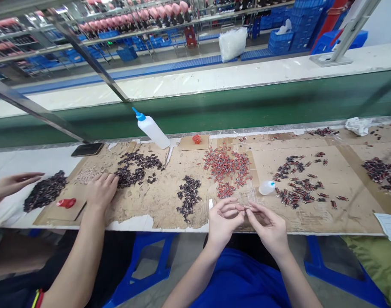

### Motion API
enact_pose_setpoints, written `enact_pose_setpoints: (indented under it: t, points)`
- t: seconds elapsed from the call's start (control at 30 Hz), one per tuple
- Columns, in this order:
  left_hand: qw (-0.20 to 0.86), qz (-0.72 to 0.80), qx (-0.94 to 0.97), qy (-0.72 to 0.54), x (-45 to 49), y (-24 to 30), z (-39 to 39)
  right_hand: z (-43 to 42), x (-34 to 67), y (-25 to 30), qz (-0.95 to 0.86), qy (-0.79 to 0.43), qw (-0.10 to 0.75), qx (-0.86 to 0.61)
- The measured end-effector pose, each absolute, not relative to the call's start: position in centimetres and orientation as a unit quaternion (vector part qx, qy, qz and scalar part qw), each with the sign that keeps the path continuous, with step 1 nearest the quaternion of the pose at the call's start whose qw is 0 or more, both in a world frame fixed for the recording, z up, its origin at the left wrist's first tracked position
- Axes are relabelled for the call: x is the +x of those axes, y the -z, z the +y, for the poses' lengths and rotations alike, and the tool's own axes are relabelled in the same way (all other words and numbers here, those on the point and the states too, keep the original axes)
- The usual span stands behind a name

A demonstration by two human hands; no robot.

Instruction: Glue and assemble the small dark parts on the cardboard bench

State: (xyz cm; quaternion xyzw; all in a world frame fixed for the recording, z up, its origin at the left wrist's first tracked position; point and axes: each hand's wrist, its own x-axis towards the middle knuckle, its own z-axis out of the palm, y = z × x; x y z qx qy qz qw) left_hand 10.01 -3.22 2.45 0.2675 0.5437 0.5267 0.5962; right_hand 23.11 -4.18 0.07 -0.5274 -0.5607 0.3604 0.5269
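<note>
The left hand (223,222) and the right hand (269,229) meet fingertip to fingertip just above the near edge of the table (139,223). A small part (246,208) sits between them, pinched by the thumb and fingers of both; it is too small and too covered to tell its shape. Both hands are narrow at the tips, with the other fingers loosely curled.

The nearest loose pieces are the red parts (225,164), heaped on the cardboard (163,188) beyond the left hand, their near edge just past its fingers. The black parts (189,194) lie to the left of that hand, apart from it. Beyond the right hand and to its right, the red-and-black parts (296,188) are spread in a loose group. A small bottle (266,188) with a blue tip lies on its side between the red heap and that group, near the right hand's fingers. Farther left, a co-worker's hand (101,190) rests at another dark heap (131,175).
</note>
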Motion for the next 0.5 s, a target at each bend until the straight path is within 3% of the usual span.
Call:
enact_pose_setpoints:
  t: [0.37, 0.5]
  points:
    - [0.547, 0.504, 0.391, -0.542, 10.1, -1.5, -3.6, -4.3, 24.0, -0.6, -0.566, -0.311, 0.541, -0.538]
    - [0.344, 0.574, 0.577, -0.467, 6.5, -1.2, -2.8, -4.1, 27.3, -0.6, -0.445, -0.176, 0.607, -0.635]
